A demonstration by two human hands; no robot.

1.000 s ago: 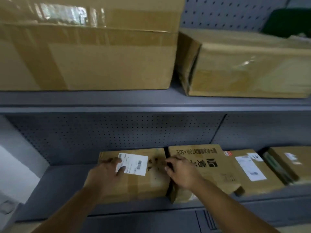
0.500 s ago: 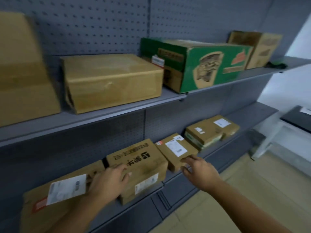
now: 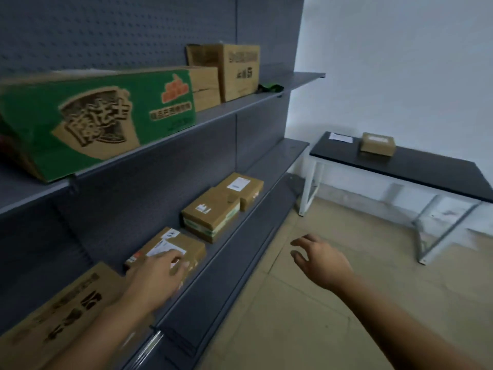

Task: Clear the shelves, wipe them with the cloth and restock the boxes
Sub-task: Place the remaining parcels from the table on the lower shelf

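On the lower grey shelf lie several cardboard boxes. My left hand rests on top of a small labelled box, fingers spread over its white label. Left of it lies a flat box with black print. Further right sit a box with green edges and another labelled box. My right hand hovers in the air off the shelf's front, fingers loosely curled, holding nothing. On the upper shelf stand a green printed carton, a brown box and a dark green cloth.
A black-topped table with white legs stands against the white wall at the right, carrying a small cardboard box and a paper. Tan tiled floor spreads between shelf and table.
The view swung right along the shelves. My left hand moved from the black-printed box to the small labelled box. My right hand left the boxes and now hangs off the shelf front.
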